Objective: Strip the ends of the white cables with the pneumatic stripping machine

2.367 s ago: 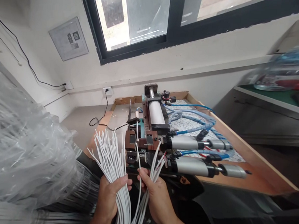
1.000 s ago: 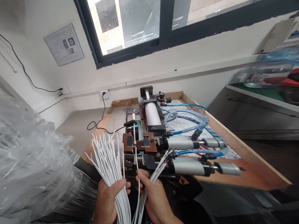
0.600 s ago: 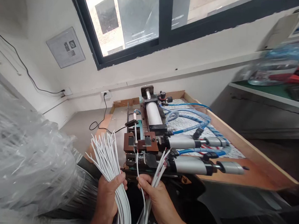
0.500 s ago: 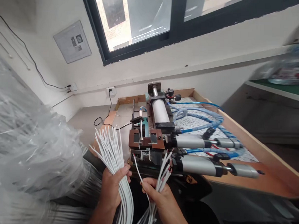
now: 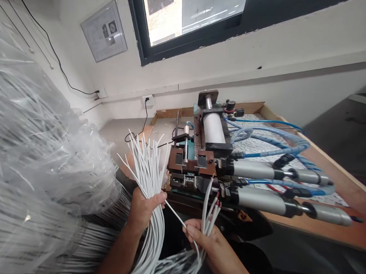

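Observation:
My left hand [image 5: 146, 210] is closed around a thick bundle of white cables [image 5: 150, 164], their ends fanning upward. In my right hand [image 5: 204, 235] is a smaller bunch of white cables [image 5: 208, 211], some with reddish inner wires bared at the tips. Its thumb and forefinger pinch a single white cable [image 5: 176, 215], which stretches across to the fingers of my left hand. Just beyond both hands stands a pneumatic wire-stripping machine [image 5: 192, 163] with brown clamp blocks and blades. Neither hand touches it.
Plastic-wrapped stacks of white cables [image 5: 48, 167] crowd the left side. Silver air cylinders [image 5: 262, 201] and blue air hoses [image 5: 273, 145] extend right from the machine inside a wooden-edged tray [image 5: 336, 168]. A black power cord [image 5: 146, 119] runs from a wall socket.
The single cable's tip was at the machine's front blades and is now away from them, at my left hand's fingers. The view has shifted, so the machine appears further right.

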The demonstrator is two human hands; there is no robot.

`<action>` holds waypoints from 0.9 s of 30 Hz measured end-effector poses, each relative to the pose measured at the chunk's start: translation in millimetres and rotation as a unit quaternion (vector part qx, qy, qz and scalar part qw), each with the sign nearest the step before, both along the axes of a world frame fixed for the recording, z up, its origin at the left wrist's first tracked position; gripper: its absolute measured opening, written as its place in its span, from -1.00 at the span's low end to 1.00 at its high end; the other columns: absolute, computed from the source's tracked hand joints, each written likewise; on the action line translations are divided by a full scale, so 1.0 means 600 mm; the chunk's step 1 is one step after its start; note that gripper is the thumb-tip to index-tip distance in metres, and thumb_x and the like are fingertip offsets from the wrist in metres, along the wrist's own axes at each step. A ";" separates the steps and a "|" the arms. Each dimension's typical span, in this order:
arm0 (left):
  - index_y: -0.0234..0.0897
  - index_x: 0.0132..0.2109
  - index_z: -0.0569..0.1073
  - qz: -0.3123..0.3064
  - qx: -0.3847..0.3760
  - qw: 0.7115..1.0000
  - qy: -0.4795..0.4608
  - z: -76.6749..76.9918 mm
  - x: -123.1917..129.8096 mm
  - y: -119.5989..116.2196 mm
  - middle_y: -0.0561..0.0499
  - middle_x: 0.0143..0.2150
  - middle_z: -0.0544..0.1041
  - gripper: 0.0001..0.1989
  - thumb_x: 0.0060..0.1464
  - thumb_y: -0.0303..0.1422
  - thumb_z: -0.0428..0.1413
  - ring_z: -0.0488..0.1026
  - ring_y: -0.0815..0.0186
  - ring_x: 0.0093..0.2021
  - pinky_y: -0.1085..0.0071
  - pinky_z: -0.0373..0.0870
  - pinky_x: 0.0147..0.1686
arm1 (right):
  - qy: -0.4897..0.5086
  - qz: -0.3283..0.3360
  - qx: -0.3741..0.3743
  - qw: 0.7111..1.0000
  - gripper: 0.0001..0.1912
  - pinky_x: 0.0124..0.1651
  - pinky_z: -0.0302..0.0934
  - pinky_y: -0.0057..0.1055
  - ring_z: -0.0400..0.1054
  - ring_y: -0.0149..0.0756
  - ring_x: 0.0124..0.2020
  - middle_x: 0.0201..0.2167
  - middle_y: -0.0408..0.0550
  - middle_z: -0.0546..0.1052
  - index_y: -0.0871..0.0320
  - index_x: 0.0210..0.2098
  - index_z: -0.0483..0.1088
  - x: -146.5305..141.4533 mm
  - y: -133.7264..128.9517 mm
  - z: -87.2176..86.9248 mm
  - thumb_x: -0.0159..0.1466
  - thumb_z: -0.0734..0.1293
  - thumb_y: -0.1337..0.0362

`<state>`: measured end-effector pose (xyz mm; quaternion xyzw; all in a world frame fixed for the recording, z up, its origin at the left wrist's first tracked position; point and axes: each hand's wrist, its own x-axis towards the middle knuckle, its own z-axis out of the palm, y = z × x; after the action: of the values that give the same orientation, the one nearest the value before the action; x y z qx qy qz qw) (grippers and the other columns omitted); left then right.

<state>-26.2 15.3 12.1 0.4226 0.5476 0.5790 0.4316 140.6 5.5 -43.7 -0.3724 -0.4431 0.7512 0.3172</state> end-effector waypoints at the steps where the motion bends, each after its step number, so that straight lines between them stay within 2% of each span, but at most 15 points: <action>1: -0.40 -0.55 0.42 -0.005 -0.005 1.000 0.017 0.001 -0.004 0.000 0.06 -0.65 0.39 -0.89 -0.24 -0.42 0.19 0.29 0.42 -0.61 0.47 0.22 -0.55 | 0.006 0.006 -0.011 1.000 -0.59 -0.49 -0.15 -0.50 -0.04 -0.49 -0.57 -0.62 -0.17 0.19 0.26 -0.54 0.29 0.000 0.000 0.001 -0.01 0.27 -0.03; 4: -0.41 -0.59 0.40 -0.017 -0.029 0.999 0.010 0.000 -0.009 -0.002 0.07 -0.69 0.36 -0.87 -0.24 -0.44 0.19 0.28 0.43 -0.62 0.48 0.19 -0.55 | 0.006 0.028 -0.007 1.000 -0.58 -0.49 -0.14 -0.50 -0.03 -0.48 -0.57 -0.62 -0.15 0.22 0.27 -0.55 0.30 0.003 -0.002 0.008 -0.02 0.28 -0.03; 9: -0.39 -0.58 0.34 -0.010 -0.054 0.995 -0.080 -0.011 -0.012 -0.001 0.11 -0.73 0.28 -0.85 -0.26 -0.42 0.17 0.19 0.45 -0.71 0.48 0.11 -0.69 | -0.010 0.032 0.034 0.999 -0.62 -0.45 -0.09 -0.50 0.01 -0.47 -0.54 -0.64 -0.17 0.19 0.25 -0.61 0.27 0.024 -0.016 0.017 0.00 0.29 0.02; 11: -0.37 -0.59 0.30 0.012 -0.048 0.993 -0.109 -0.010 -0.016 0.005 0.14 -0.73 0.25 -0.84 -0.24 -0.42 0.15 0.18 0.48 -0.71 0.49 0.12 -0.68 | -0.004 0.003 0.032 0.999 -0.64 -0.46 -0.09 -0.50 0.01 -0.47 -0.56 -0.65 -0.18 0.18 0.24 -0.62 0.26 0.029 -0.018 0.016 0.02 0.28 0.03; 14: -0.36 -0.59 0.32 0.044 -0.038 0.991 -0.124 -0.001 -0.017 0.012 0.13 -0.70 0.27 -0.86 -0.22 -0.43 0.13 0.22 0.48 -0.67 0.51 0.18 -0.63 | 0.001 -0.110 0.026 0.994 -0.65 -0.51 -0.12 -0.51 -0.01 -0.50 -0.59 -0.67 -0.19 0.18 0.24 -0.60 0.28 0.017 -0.006 0.010 0.03 0.28 0.04; 17: -0.39 -0.55 0.40 0.050 -0.054 0.990 -0.121 0.007 -0.008 0.011 0.07 -0.66 0.37 -0.89 -0.25 -0.42 0.16 0.29 0.44 -0.63 0.50 0.24 -0.60 | 0.029 -0.204 0.003 0.979 -0.66 -0.55 -0.17 -0.53 -0.06 -0.53 -0.62 -0.68 -0.20 0.16 0.25 -0.58 0.29 -0.011 0.020 0.009 0.03 0.29 0.06; 21: -0.40 -0.45 0.46 0.064 -0.091 0.987 -0.119 0.009 0.005 0.003 -0.01 -0.55 0.47 -0.83 -0.31 -0.40 0.20 0.40 0.32 -0.52 0.43 0.35 -0.53 | 0.093 -0.233 -0.057 0.966 -0.67 -0.57 -0.19 -0.56 -0.07 -0.57 -0.64 -0.68 -0.22 0.15 0.27 -0.60 0.27 -0.042 0.051 0.019 0.00 0.33 0.09; 27: -0.33 -0.49 0.43 0.100 -0.103 0.981 -0.128 0.005 0.014 0.005 0.05 -0.60 0.45 -0.81 -0.38 -0.42 0.24 0.41 0.27 -0.53 0.33 0.40 -0.48 | 0.144 -0.230 -0.113 0.956 -0.68 -0.58 -0.19 -0.58 -0.03 -0.57 -0.64 -0.65 -0.20 0.22 0.28 -0.54 0.30 -0.047 0.061 0.026 -0.07 0.38 0.12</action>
<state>-17.8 18.3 15.1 0.2408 0.5842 0.6090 0.4794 112.6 42.3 -28.2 -0.3859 -0.2075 0.7488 0.4974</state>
